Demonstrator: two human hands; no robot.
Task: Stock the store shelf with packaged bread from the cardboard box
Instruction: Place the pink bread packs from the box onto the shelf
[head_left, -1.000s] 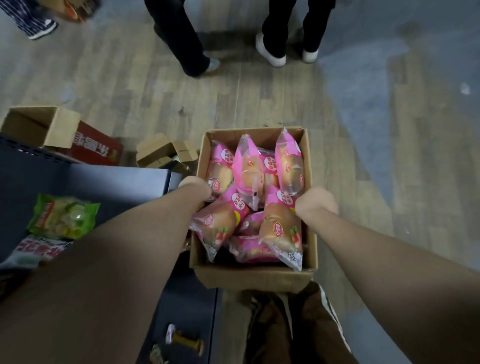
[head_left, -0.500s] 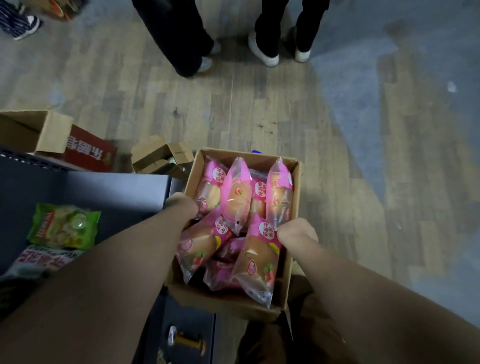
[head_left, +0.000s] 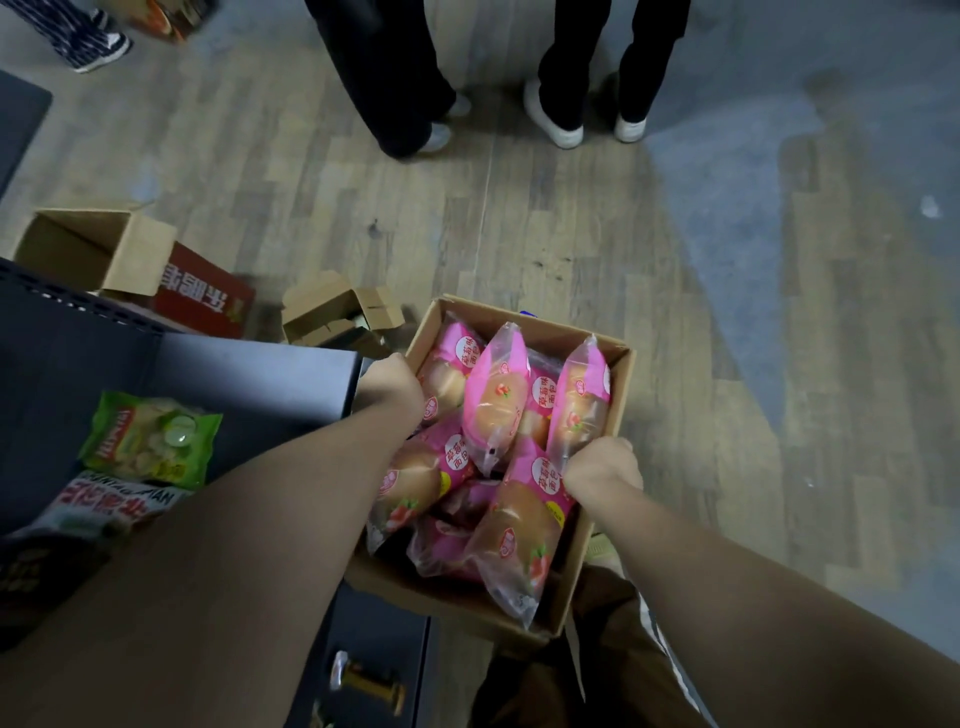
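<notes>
Cardboard box (head_left: 441, 597), open at the top and carried between our two hands. Packaged bread (head_left: 491, 405) fills the box: pink-and-clear packets, three upright against the far wall and the others lying slantwise in front of them. Our left hand (head_left: 392, 387) sits at the box's left wall with the back of the hand uppermost and the fingers curled down over the rim, clamped on the cardboard; the forearm runs straight back from it. Our right hand (head_left: 602, 467) is closed in a fist on the box's right wall, gripping that rim, knuckles touching the nearest packet. Both forearms reach forward and converge on the box.

Left of the box lies the dark shelf (head_left: 208, 374), bearing a green snack packet (head_left: 150, 439). Beyond the box's far-left corner stand a small open carton (head_left: 337, 317) and, farther left, a red carton (head_left: 197, 293). Well beyond the box, other people's legs (head_left: 395, 78) stand on the wooden floor (head_left: 311, 182).
</notes>
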